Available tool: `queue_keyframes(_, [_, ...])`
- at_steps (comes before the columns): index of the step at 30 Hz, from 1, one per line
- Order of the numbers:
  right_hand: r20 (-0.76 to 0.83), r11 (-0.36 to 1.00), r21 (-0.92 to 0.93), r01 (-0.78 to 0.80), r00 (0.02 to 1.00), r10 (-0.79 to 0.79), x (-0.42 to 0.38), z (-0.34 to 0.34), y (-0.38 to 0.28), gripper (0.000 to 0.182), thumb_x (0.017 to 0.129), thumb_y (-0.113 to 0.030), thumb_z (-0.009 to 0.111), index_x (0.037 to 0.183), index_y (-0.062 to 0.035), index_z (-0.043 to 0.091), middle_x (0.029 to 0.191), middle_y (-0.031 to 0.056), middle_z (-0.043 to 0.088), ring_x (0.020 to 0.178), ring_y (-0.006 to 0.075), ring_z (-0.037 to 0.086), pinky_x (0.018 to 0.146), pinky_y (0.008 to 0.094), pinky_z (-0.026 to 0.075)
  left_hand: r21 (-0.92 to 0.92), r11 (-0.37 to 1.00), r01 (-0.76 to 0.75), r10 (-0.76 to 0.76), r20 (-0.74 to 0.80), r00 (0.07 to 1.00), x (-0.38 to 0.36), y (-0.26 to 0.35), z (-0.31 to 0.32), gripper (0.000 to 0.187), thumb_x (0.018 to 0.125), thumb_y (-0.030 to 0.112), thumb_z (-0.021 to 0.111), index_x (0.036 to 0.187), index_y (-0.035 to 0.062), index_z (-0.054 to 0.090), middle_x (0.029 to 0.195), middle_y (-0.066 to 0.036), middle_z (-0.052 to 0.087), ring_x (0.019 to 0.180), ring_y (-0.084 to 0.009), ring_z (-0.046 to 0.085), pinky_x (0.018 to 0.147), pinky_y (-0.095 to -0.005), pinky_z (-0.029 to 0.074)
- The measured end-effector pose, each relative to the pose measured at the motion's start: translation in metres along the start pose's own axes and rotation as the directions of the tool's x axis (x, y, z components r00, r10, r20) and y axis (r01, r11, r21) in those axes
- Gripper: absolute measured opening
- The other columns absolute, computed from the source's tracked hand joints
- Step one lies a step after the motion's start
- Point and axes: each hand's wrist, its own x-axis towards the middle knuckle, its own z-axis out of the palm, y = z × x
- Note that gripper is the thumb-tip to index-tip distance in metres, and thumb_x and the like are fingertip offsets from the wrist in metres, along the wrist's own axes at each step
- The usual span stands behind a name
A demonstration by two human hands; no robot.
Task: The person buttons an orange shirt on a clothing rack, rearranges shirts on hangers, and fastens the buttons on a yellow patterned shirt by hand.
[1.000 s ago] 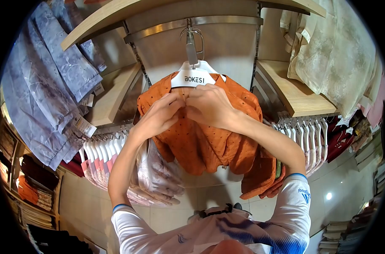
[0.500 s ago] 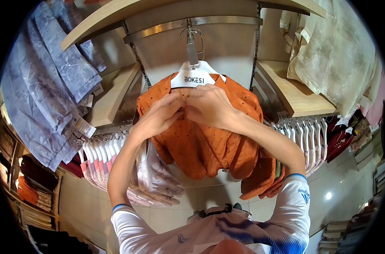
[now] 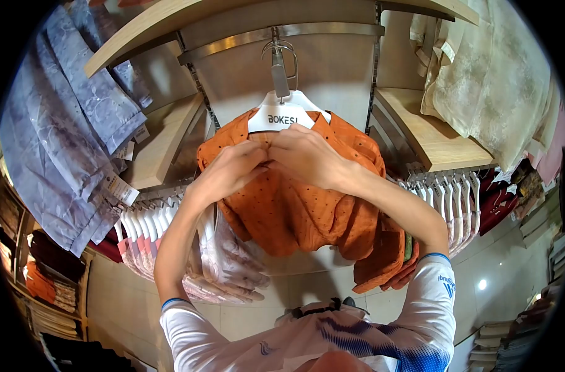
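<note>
An orange garment with small dark dots [image 3: 295, 217] hangs on a white hanger [image 3: 281, 115] lettered BOKESI, from a metal hook at the wall. Near the garment's neckline, just below the hanger, my left hand [image 3: 236, 166] and my right hand [image 3: 310, 156] meet with bent fingers closed on the orange cloth. Their fingertips touch or nearly touch; the small part of the cloth between them is hidden.
Wooden shelves [image 3: 428, 133] flank the wall panel. Blue patterned clothes [image 3: 62, 124] hang at the left, cream ones [image 3: 490, 80] at the upper right. Rows of white hangers with pink clothes [image 3: 223, 260] stand below on both sides. Another orange garment [image 3: 380, 263] hangs lower right.
The garment's lower edge has risen slightly and its front has shifted a little left. My hands stay together at the neckline, with my right fingers tilted slightly differently.
</note>
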Motion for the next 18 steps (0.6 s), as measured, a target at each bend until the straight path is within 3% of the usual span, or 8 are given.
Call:
queue_keyframes(6, [0.025,1.0,-0.023,-0.005,1.0,0.005,-0.002,0.004,0.008,0.009,0.077,-0.012,0.067,0.078,-0.0041,0.064,0.097,0.0051,0.062,0.085,0.0214,0.058,0.078,0.034,0.047,0.055,0.998,-0.041,0.043,-0.041,0.998,-0.001,-0.003,0.001,0.02,0.079,-0.001,0.066,0.097,-0.0038,0.058,0.095,-0.018,0.057,0.095,-0.0388,0.056,0.079,-0.0451,0.047])
queue_keyframes(8, [-0.026,0.985,-0.104,0.14,0.989,-0.143,0.002,0.0,0.008,0.008,0.073,-0.011,0.066,0.074,-0.004,0.062,0.089,0.006,0.059,0.081,0.0222,0.056,0.074,0.0327,0.047,0.052,0.998,-0.035,0.038,-0.049,0.998,-0.001,-0.004,0.001,0.021,0.077,-0.002,0.065,0.097,-0.0042,0.057,0.094,-0.018,0.057,0.095,-0.0384,0.055,0.079,-0.0451,0.047])
queue_keyframes(9, [-0.025,0.985,-0.103,0.14,0.989,-0.144,0.003,-0.002,0.006,0.008,0.073,-0.011,0.066,0.074,-0.004,0.062,0.089,0.006,0.059,0.081,0.0222,0.056,0.074,0.0327,0.047,0.024,0.999,-0.021,0.022,-0.039,0.999,-0.001,-0.006,0.0,0.023,0.076,-0.002,0.064,0.098,-0.0044,0.057,0.094,-0.018,0.056,0.094,-0.0385,0.055,0.079,-0.0444,0.047])
queue_keyframes(11, [0.137,0.942,-0.257,0.215,0.973,-0.185,0.003,-0.005,0.004,0.015,0.077,-0.012,0.064,0.086,-0.001,0.067,0.092,0.0067,0.061,0.088,0.022,0.057,0.079,0.0334,0.048,-0.004,1.0,-0.007,0.007,-0.029,1.0,-0.002,-0.008,-0.001,0.024,0.076,-0.002,0.064,0.098,-0.0047,0.056,0.093,-0.018,0.056,0.092,-0.0385,0.056,0.079,-0.0438,0.047])
queue_keyframes(13, [0.099,0.935,-0.265,0.236,0.971,-0.218,0.004,-0.003,0.005,0.015,0.075,-0.012,0.064,0.086,-0.0019,0.066,0.092,0.0061,0.06,0.088,0.0211,0.057,0.078,0.0329,0.048,-0.077,0.995,0.07,-0.072,-0.019,0.997,-0.002,-0.008,-0.003,0.029,0.075,-0.002,0.063,0.103,-0.0041,0.054,0.094,-0.019,0.057,0.089,-0.0385,0.057,0.078,-0.0426,0.048])
queue_keyframes(18, [0.065,0.912,-0.293,0.288,0.957,-0.282,0.005,-0.002,0.008,0.013,0.075,-0.012,0.064,0.085,-0.0036,0.066,0.091,0.0051,0.059,0.088,0.0202,0.057,0.076,0.031,0.048,-0.13,0.989,0.076,-0.087,-0.08,0.993,-0.004,-0.009,0.002,0.036,0.076,-0.001,0.063,0.109,-0.0029,0.049,0.098,-0.019,0.059,0.088,-0.0379,0.06,0.079,-0.0423,0.049])
